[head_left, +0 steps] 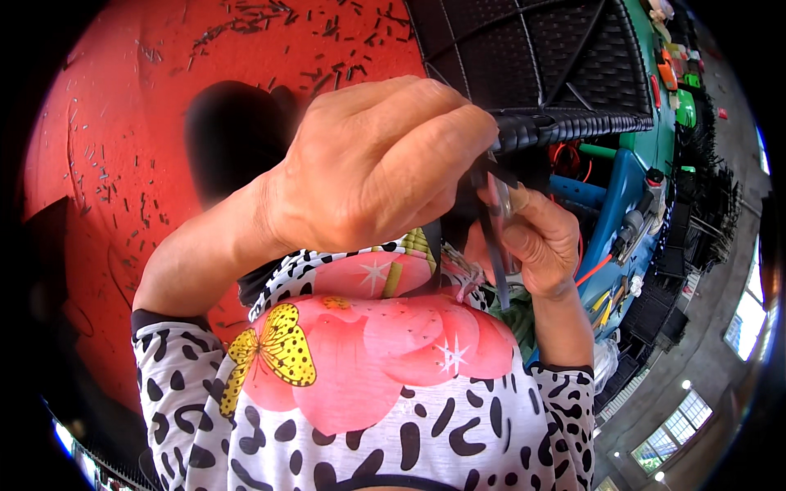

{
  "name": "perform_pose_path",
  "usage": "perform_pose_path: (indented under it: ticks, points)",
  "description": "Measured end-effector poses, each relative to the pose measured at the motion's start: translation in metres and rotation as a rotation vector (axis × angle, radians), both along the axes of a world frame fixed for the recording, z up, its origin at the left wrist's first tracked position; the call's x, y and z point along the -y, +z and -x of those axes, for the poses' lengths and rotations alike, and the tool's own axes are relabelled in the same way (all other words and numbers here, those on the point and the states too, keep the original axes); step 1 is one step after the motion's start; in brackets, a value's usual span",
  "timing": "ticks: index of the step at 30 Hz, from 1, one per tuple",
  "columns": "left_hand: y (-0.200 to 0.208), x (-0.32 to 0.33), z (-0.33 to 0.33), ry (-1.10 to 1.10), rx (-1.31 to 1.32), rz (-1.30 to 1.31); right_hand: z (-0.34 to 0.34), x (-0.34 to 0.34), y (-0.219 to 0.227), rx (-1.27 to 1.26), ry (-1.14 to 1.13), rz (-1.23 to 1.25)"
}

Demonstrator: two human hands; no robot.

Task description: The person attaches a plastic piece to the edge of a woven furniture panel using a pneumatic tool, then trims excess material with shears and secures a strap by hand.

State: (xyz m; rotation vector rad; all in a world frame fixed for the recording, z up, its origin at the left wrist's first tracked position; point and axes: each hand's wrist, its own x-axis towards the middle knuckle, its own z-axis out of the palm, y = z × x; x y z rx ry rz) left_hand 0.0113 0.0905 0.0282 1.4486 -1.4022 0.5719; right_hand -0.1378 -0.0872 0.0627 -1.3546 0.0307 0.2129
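A black woven wicker panel [565, 65] with a wrapped, rounded edge stands in front of me. My left hand [368, 168] is closed at the near corner of that edge, knuckles up; its fingertips are mostly hidden, and I cannot make out what they pinch. Below the corner hangs a narrow dark strip [491, 233], blurred along its length. My right hand [540, 237] is closed beside the strip, thumb bent, around a slim, partly see-through piece with a reddish tint [516, 204]. Its exact kind is unclear.
Red flooring [115, 270] at the left is strewn with short dark offcuts. At right, a blue bench [606, 221] carries hand tools, with a red hose beside it. Green and orange items [684, 106] lie farther right. Stacked black woven pieces [663, 303] stand beyond the bench.
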Motion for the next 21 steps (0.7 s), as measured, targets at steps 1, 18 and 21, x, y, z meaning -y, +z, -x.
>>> perform_pose_path:
  ticks: [1,18,21]
  points:
    - [0.000,0.000,0.000,0.000,0.005,0.004,0.000,0.000,0.000,0.007,-0.001,0.006]
    - [0.001,-0.004,0.000,-0.011,0.008,0.004,-0.017,0.004,-0.032,0.173,0.045,-0.096]
    - [-0.001,-0.004,0.000,0.000,0.016,0.020,-0.020,0.004,-0.036,0.181,0.061,-0.080]
